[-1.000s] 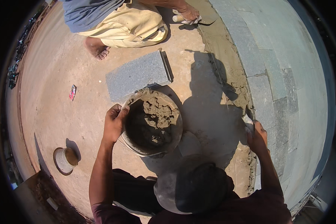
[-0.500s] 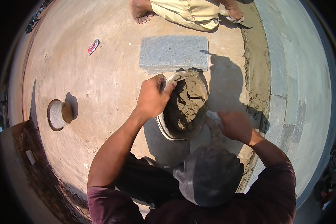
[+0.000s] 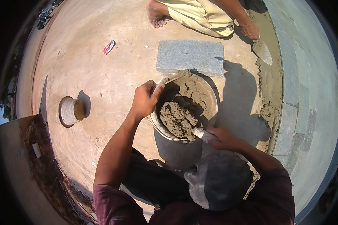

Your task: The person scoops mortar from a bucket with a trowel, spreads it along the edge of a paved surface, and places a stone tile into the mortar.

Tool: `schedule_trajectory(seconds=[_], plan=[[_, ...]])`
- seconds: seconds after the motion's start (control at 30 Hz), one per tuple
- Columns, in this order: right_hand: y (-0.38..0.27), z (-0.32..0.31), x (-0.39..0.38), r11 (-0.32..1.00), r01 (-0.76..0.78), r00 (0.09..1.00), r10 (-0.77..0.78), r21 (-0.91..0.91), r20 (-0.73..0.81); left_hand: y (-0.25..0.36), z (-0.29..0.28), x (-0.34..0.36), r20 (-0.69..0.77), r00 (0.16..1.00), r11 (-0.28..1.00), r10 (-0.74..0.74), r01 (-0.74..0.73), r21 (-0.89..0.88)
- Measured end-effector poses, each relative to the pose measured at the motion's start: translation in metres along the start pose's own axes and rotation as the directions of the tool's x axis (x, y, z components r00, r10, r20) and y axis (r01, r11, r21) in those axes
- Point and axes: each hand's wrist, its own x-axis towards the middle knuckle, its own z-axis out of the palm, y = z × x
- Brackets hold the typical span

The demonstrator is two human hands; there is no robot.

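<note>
bucket (image 3: 212,112), one, part-filled with mortar (image 3: 178,120): stood on the floor (image 3: 120,75), toward its right edge, just beside a stack of grey slabs (image 3: 189,54). left hand (image 3: 144,100): grasped the bucket's rim. right hand (image 3: 224,138): was wrapped round the pale handle (image 3: 202,134) of a tool; blade hidden, apparently beneath the mortar. handling note: a firm rim hold seemed best against tipping; a level, unhurried lift looked likeliest to stop the load sliding off.
</note>
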Motion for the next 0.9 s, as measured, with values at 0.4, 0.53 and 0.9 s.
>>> schedule_trajectory(seconds=[0.4, 0.53, 0.9], plan=[[0.006, -0.016, -0.036, 0.972, -0.159, 0.953, 0.106, -0.171, -0.284, 0.009, 0.009, 0.016, 0.049, 0.998, 0.988, 0.044, -0.036, -0.15], [0.018, -0.005, -0.063, 0.997, -0.071, 0.913, 0.07, 0.013, -0.403, 0.021, 0.019, 0.019, 0.053, 0.996, 0.986, 0.066, -0.057, -0.154], [0.051, -0.021, -0.183, 0.909, -0.36, 0.416, 0.356, 0.208, -0.837, 0.016, 0.007, 0.023, 0.108, 0.992, 0.981, 0.072, -0.051, -0.188]])
